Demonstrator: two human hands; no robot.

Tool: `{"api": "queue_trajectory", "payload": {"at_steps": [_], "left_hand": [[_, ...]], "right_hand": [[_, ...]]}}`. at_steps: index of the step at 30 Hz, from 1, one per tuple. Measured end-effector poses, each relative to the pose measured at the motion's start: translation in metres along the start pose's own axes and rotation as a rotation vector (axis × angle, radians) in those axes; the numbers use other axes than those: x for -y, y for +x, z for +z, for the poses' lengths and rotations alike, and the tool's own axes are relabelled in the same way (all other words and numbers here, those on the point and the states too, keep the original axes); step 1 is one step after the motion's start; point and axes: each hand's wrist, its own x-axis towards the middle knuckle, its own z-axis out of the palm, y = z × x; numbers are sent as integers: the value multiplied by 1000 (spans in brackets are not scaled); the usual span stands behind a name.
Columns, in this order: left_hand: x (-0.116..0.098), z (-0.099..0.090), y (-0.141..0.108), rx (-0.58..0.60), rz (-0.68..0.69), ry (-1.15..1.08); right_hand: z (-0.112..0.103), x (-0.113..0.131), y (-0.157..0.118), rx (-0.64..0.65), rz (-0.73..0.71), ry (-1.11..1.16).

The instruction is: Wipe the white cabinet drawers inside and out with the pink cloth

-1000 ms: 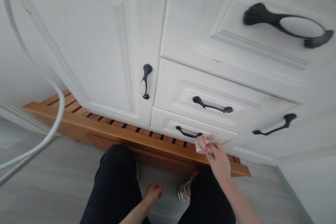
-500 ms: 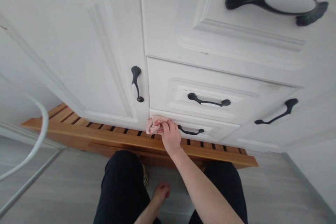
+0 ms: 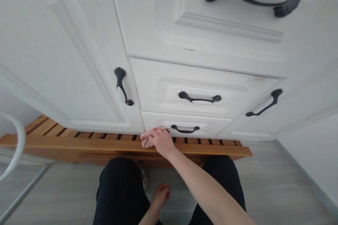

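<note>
My right hand [image 3: 162, 142] is closed on a crumpled pink cloth [image 3: 146, 140], low against the bottom drawer [image 3: 211, 126] of a white cabinet, just left of that drawer's black handle [image 3: 185, 129]. The cloth lies over the back part of the slatted wooden bench [image 3: 105, 145]. Between my knees hangs my left hand [image 3: 162, 193], its fingers curled, with nothing seen in it.
Another drawer [image 3: 163, 95] with a black and white handle is above. Cabinet doors with handles [image 3: 123, 86] stand on both sides. A white curved tube [image 3: 19, 147] is at the left edge. Grey floor [image 3: 277, 182] lies below.
My right hand and the cloth have moved down from the drawer front toward the bench slats. The view has shifted, so the cabinet appears further left.
</note>
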Motion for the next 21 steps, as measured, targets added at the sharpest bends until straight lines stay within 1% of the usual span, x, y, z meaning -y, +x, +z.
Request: {"api": "queue_trajectory", "payload": {"at_steps": [3,6,10,13,15,18,20,21], "left_hand": [[4,3,7,-24,-25,6],[4,5,9,-26,-34,21],[0,3,1,18,2,32],[-2,0,-6,51,46,33],[-4,-2,-10,72,85,42],[-13,3,-26,146,201,58],[-25,15,-47,231,295,70],[-33,23,-62,287,345,79]], "right_hand": [[-2,-20,-27,11,37,-7],[-17,-49,-63,4,128,-42],[-48,-95,-121,-26,237,-134],[-78,-124,-153,-50,269,-191],[-97,-138,-162,-88,300,-226],[-118,-149,-163,-210,379,-294],[-121,-152,-161,-252,443,-295],[-118,-151,-162,-244,469,-275]]}}
